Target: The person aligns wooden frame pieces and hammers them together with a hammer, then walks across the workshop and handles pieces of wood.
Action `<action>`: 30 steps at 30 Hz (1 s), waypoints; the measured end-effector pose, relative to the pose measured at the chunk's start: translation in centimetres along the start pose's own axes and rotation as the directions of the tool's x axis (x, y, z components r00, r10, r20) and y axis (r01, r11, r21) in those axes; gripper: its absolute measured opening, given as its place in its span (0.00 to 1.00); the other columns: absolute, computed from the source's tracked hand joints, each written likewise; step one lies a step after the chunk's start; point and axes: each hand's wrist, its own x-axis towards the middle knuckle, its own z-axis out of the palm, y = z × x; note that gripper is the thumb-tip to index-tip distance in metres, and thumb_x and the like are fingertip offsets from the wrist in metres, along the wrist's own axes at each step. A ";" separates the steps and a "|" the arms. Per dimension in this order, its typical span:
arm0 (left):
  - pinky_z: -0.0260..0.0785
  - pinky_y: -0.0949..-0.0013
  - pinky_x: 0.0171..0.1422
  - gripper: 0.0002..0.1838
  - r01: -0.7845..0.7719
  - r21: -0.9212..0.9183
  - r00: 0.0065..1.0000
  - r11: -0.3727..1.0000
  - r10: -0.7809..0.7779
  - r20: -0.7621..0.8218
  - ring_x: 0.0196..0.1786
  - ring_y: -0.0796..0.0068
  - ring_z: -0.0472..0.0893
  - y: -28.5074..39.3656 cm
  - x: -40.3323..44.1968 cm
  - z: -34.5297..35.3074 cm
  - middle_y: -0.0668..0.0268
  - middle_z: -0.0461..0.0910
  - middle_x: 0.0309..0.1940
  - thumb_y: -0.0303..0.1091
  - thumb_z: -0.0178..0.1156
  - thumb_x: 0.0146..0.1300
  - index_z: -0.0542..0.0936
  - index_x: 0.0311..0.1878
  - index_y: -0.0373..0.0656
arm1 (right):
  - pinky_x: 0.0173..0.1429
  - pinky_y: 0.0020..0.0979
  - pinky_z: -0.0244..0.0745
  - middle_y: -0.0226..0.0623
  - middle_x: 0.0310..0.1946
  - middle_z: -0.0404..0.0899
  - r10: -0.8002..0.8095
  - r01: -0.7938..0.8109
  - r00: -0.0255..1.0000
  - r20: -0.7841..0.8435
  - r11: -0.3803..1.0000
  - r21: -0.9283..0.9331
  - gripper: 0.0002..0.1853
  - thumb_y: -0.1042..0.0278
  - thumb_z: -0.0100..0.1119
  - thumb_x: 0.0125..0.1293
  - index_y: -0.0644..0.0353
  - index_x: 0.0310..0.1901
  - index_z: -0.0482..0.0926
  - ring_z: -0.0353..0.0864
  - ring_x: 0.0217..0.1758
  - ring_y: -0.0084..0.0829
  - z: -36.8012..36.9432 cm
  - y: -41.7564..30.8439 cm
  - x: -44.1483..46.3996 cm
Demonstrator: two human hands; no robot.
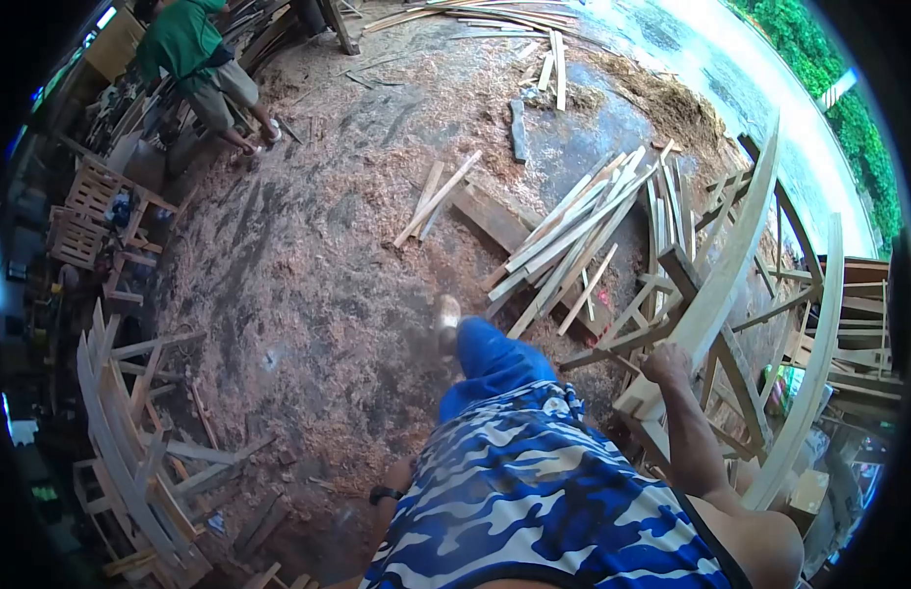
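Note:
My right hand [666, 363] lies on the near end of a long pale wooden plank [732, 275], its fingers curled over the plank's left edge. My forearm crosses above the wood. The plank rests on a wooden trestle [740, 378] and reaches away to the upper right. A second long plank [818, 368] stands farther right on the same frame. My left hand [401, 475], with a dark band at the wrist, hangs low beside my camouflage shirt [534, 471]. Its fingers are mostly hidden by my body and blurred.
A pile of wooden strips [578, 236] lies on the shaving-covered floor [308, 294] ahead. A stack of wooden frames [131, 442] stands at left, below a slatted wooden piece [82, 216]. A person in a green shirt [181, 44] stands at the far left. More boards [853, 334] lie at right.

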 end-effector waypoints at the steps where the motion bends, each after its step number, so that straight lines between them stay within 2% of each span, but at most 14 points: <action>1: 0.72 0.54 0.55 0.20 0.073 -0.017 0.997 0.997 -0.073 -0.016 0.50 0.49 0.80 4.4 -0.4 -3.7 0.49 0.81 0.47 0.42 0.57 0.61 0.80 0.52 0.41 | 0.57 0.39 0.76 0.39 0.53 0.82 0.059 -0.057 0.997 0.054 0.998 -0.039 0.31 0.37 0.61 0.58 0.55 0.52 0.82 0.81 0.55 0.40 0.5 0.5 2.8; 6: 0.73 0.59 0.56 0.29 0.191 -0.209 0.963 0.959 -0.224 -0.148 0.54 0.55 0.80 14.8 3.4 -18.0 0.50 0.81 0.51 0.45 0.65 0.58 0.76 0.58 0.37 | 0.66 0.40 0.68 0.43 0.60 0.76 0.143 -0.108 0.948 0.285 0.985 -0.135 0.33 0.34 0.61 0.55 0.48 0.56 0.80 0.74 0.65 0.39 1.2 2.1 10.3; 10: 0.73 0.59 0.55 0.29 0.191 -0.051 0.978 0.980 -0.194 -0.073 0.52 0.54 0.81 17.7 11.2 -26.4 0.52 0.82 0.49 0.45 0.64 0.58 0.76 0.59 0.38 | 0.69 0.38 0.65 0.41 0.61 0.76 0.295 -0.262 0.897 0.328 0.954 -0.143 0.35 0.35 0.61 0.55 0.50 0.60 0.77 0.73 0.65 0.43 -1.0 1.1 9.9; 12: 0.73 0.58 0.56 0.29 0.156 0.055 0.987 0.986 -0.154 -0.038 0.52 0.53 0.81 18.4 15.9 -30.3 0.52 0.82 0.49 0.46 0.63 0.58 0.76 0.59 0.38 | 0.69 0.38 0.65 0.45 0.60 0.75 0.286 -0.293 0.878 0.382 0.955 -0.042 0.35 0.40 0.62 0.56 0.52 0.61 0.76 0.72 0.65 0.44 6.3 4.1 13.4; 14: 0.73 0.56 0.56 0.28 -0.003 0.260 0.999 0.965 -0.006 0.034 0.51 0.51 0.81 20.9 20.1 -35.1 0.51 0.82 0.49 0.47 0.63 0.58 0.76 0.58 0.39 | 0.68 0.39 0.67 0.47 0.59 0.76 0.273 -0.297 0.875 0.400 0.955 -0.003 0.32 0.42 0.61 0.57 0.53 0.59 0.77 0.73 0.64 0.44 4.1 0.9 14.0; 17: 0.74 0.57 0.53 0.25 -0.075 -0.032 0.988 0.997 0.070 -0.141 0.47 0.50 0.82 25.8 25.4 -43.5 0.51 0.83 0.43 0.46 0.63 0.58 0.79 0.53 0.39 | 0.63 0.42 0.72 0.54 0.54 0.78 0.236 -0.265 0.879 0.414 0.964 0.011 0.26 0.48 0.58 0.61 0.56 0.54 0.80 0.78 0.58 0.46 -2.7 -2.3 14.3; 18: 0.74 0.57 0.51 0.23 -0.119 -0.190 0.957 0.975 0.062 -0.282 0.46 0.50 0.82 26.4 26.8 -45.2 0.51 0.84 0.41 0.45 0.63 0.58 0.80 0.50 0.39 | 0.57 0.43 0.76 0.54 0.47 0.81 0.035 -0.048 0.996 0.083 0.985 0.167 0.22 0.50 0.56 0.61 0.59 0.47 0.83 0.81 0.52 0.48 -1.4 -3.2 17.7; 19: 0.74 0.57 0.51 0.23 -0.124 -0.183 0.957 0.975 0.068 -0.282 0.46 0.50 0.82 27.3 27.8 -46.8 0.51 0.84 0.41 0.45 0.63 0.58 0.80 0.50 0.39 | 0.51 0.42 0.78 0.53 0.42 0.83 0.002 -0.032 0.988 0.156 0.982 0.188 0.21 0.50 0.58 0.59 0.60 0.42 0.84 0.83 0.47 0.49 -7.4 -6.6 19.0; 20: 0.74 0.60 0.52 0.21 -0.101 -0.101 0.952 0.990 0.066 -0.298 0.43 0.53 0.83 28.3 29.1 -48.7 0.52 0.84 0.40 0.42 0.64 0.57 0.81 0.49 0.38 | 0.45 0.42 0.78 0.53 0.38 0.83 -0.090 0.167 0.981 -0.174 0.848 0.503 0.23 0.48 0.59 0.58 0.64 0.38 0.83 0.85 0.41 0.46 -8.2 -8.8 22.5; 21: 0.74 0.62 0.52 0.19 -0.081 -0.012 0.948 0.997 0.074 -0.310 0.39 0.56 0.84 29.3 30.6 -50.6 0.53 0.84 0.40 0.39 0.65 0.57 0.81 0.48 0.37 | 0.43 0.42 0.77 0.53 0.36 0.83 -0.017 -0.045 0.995 0.095 0.791 0.610 0.27 0.46 0.60 0.59 0.68 0.39 0.82 0.85 0.41 0.43 -15.7 -13.3 22.9; 22: 0.74 0.62 0.52 0.19 -0.111 0.015 0.948 0.994 0.111 -0.298 0.39 0.56 0.84 30.8 31.8 -52.6 0.53 0.84 0.40 0.39 0.65 0.57 0.81 0.48 0.37 | 0.52 0.40 0.75 0.56 0.45 0.81 -0.146 0.150 0.987 -0.073 0.635 0.758 0.29 0.45 0.60 0.59 0.67 0.49 0.80 0.82 0.48 0.48 -18.4 -15.9 24.4; 24: 0.74 0.61 0.53 0.14 0.006 0.240 0.995 0.971 0.019 -0.103 0.38 0.59 0.84 34.0 33.4 -55.3 0.56 0.84 0.33 0.33 0.64 0.55 0.82 0.41 0.34 | 0.54 0.37 0.75 0.55 0.48 0.81 -0.186 0.095 0.983 -0.012 0.442 0.892 0.34 0.44 0.60 0.60 0.69 0.56 0.76 0.82 0.50 0.45 -22.1 -20.8 27.7; 27: 0.74 0.60 0.53 0.18 -0.351 0.165 0.910 0.922 0.378 -0.170 0.43 0.56 0.84 30.5 39.9 -57.7 0.54 0.84 0.40 0.33 0.63 0.55 0.79 0.47 0.33 | 0.56 0.35 0.75 0.54 0.50 0.81 -0.238 0.196 0.968 -0.079 0.525 0.828 0.37 0.42 0.60 0.60 0.72 0.57 0.75 0.82 0.53 0.44 -26.7 -26.6 29.7; 30: 0.71 0.58 0.59 0.24 -0.318 -0.030 0.943 0.948 0.313 -0.112 0.53 0.51 0.80 28.6 46.2 -61.4 0.50 0.79 0.51 0.33 0.62 0.56 0.74 0.57 0.34 | 0.57 0.37 0.75 0.54 0.53 0.79 -0.193 -0.040 0.966 0.172 0.547 0.836 0.35 0.47 0.66 0.57 0.70 0.57 0.76 0.81 0.54 0.45 -24.0 -30.8 34.3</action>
